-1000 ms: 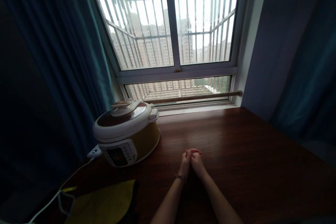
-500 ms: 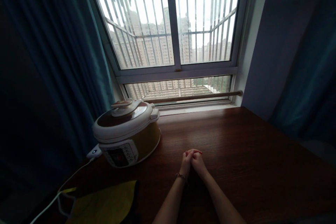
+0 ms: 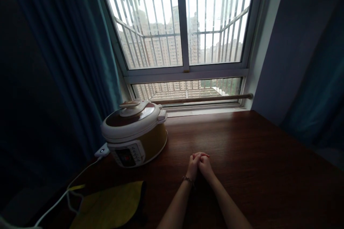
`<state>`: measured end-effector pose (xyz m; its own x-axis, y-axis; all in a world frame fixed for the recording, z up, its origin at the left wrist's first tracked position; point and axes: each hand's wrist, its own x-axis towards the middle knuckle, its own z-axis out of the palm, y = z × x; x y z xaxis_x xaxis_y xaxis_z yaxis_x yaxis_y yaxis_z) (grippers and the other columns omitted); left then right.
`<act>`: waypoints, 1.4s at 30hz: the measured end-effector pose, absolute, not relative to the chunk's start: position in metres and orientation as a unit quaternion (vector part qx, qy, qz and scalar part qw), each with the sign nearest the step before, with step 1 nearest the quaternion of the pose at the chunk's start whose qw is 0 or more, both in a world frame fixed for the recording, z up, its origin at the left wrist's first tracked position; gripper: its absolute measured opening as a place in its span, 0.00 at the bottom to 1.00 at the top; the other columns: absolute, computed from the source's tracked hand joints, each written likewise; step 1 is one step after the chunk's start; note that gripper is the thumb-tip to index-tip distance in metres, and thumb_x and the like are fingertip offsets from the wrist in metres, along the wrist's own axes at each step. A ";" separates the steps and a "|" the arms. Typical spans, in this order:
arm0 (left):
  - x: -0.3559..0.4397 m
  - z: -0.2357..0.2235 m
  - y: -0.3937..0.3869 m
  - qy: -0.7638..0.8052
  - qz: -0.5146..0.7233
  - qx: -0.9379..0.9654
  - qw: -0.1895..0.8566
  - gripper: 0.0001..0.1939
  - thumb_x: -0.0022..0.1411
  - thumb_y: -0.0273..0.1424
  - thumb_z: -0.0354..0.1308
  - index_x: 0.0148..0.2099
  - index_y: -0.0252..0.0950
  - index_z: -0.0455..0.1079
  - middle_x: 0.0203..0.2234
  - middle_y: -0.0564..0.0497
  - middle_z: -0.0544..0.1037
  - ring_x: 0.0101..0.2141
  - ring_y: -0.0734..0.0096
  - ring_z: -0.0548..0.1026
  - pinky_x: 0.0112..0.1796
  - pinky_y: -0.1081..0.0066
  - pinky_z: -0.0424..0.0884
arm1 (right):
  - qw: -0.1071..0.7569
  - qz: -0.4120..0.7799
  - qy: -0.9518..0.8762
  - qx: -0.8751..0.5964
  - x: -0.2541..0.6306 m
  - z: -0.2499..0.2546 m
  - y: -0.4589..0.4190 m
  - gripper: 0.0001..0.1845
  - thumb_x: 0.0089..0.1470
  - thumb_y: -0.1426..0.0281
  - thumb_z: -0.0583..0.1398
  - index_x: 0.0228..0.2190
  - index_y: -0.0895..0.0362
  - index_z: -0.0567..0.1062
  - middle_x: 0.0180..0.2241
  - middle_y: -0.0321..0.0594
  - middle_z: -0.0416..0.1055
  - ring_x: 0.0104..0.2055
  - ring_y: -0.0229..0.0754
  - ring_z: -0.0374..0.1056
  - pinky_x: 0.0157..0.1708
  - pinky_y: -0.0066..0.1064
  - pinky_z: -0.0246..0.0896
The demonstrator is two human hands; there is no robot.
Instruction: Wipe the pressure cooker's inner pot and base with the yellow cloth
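My left hand [image 3: 192, 166] and my right hand [image 3: 205, 165] are clasped together above the brown wooden table [image 3: 242, 143]. Their fingers are folded into each other and closed, and I see no object in them. A thin bracelet [image 3: 188, 180] circles my left wrist. The nearest thing, to the left of my hands, is a white and gold electric cooker [image 3: 154, 139] with its lid on. Its control panel [image 3: 129, 154] faces toward me and the left.
A yellow cloth-like piece with a dark edge [image 3: 113, 204] lies at the front left. Beside the cooker, a white power strip [image 3: 102, 151] trails a white cable [image 3: 57, 202]. Behind the table are a barred window [image 3: 185, 71], a horizontal rail [image 3: 206, 98] and blue curtains [image 3: 80, 61].
The view has turned slightly to the left, so the cooker, cloth and window appear further right. My hands stay clasped in nearly the same place.
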<state>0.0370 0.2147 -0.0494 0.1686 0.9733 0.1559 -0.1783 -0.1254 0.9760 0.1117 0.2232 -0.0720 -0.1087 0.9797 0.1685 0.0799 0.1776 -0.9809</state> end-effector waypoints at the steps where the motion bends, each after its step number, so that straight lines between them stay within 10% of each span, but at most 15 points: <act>1: 0.037 -0.049 0.215 0.373 0.527 0.534 0.545 0.20 0.57 0.40 0.48 0.33 0.31 0.76 0.26 0.46 0.78 0.31 0.63 0.74 0.39 0.66 0.68 | 0.493 0.457 -0.588 -0.451 0.112 -0.072 0.223 0.22 0.48 0.56 0.56 0.24 0.64 0.78 0.20 0.42 0.71 0.24 0.41 0.66 0.23 0.27 0.58; 42: 0.039 -0.043 0.214 0.367 0.543 0.533 0.535 0.18 0.55 0.39 0.50 0.30 0.31 0.76 0.27 0.46 0.78 0.32 0.63 0.74 0.37 0.67 0.67 | 0.504 0.459 -0.593 -0.428 0.114 -0.063 0.219 0.21 0.49 0.57 0.56 0.24 0.62 0.77 0.21 0.42 0.71 0.26 0.41 0.66 0.28 0.29 0.61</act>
<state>0.0386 0.2135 -0.0432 0.1401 0.9725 0.1860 -0.1906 -0.1579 0.9689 0.1143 0.2189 -0.0632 -0.1252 0.9708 0.2048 0.0448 0.2118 -0.9763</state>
